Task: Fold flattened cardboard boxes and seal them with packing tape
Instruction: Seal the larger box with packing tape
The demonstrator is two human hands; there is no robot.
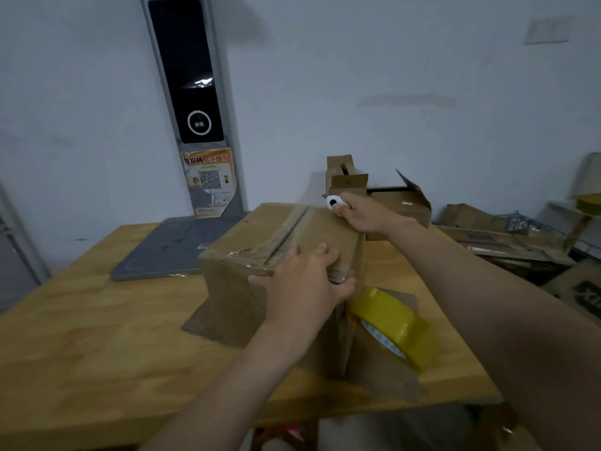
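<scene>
The cardboard box (pixel 279 236) stands in the middle of the wooden table (pixel 97 320), with its top flaps closed and a seam running along the top. The left hand (pixel 305 281) lies palm down on the near top edge of the box, fingers spread and almost straight, and presses on the cardboard. The right arm reaches over the right side of the box to its far edge. There the right hand (pixel 364 213) has its fingers curled around a small white cutter (pixel 333 201). The roll of yellow packing tape (pixel 393 323) leans tilted just beside the near right corner of the box.
</scene>
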